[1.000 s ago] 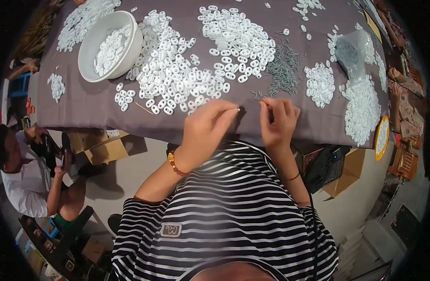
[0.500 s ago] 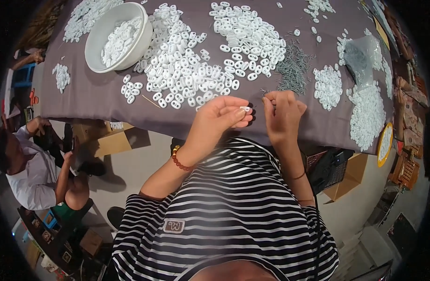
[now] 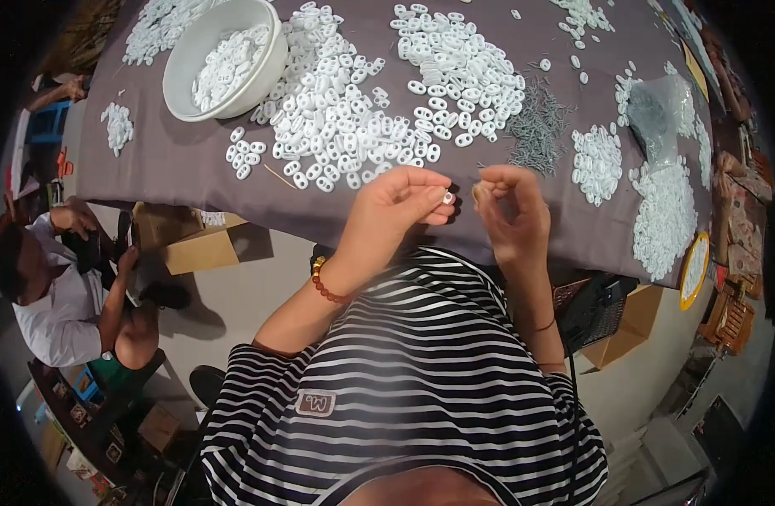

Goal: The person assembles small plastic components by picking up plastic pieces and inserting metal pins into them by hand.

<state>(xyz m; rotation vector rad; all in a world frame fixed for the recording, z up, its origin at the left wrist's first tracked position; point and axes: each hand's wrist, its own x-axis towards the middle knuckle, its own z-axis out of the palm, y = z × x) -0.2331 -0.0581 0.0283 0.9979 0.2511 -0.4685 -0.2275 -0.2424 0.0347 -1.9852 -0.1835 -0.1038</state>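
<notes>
My left hand pinches a small white plastic piece between thumb and forefinger, just beyond the table's near edge. Close by on its right, my right hand has thumb and forefinger pressed together; anything between those fingertips is too small to make out. The hands are apart. Past my left hand spreads a heap of white oval pieces with two holes. A similar heap of oval pieces lies farther back. Thin grey screws or pins are piled just beyond my right hand.
A white bowl of ovals stands at the back left. Smaller white pieces lie at right beside a clear plastic bag and a yellow-rimmed tray. Below the table at left are a cardboard box and a seated person.
My right hand's fingers have gone from a tight curl to a wider-arched pinch. The white piece has turned slightly in my left fingers. The whole view has shifted a little.
</notes>
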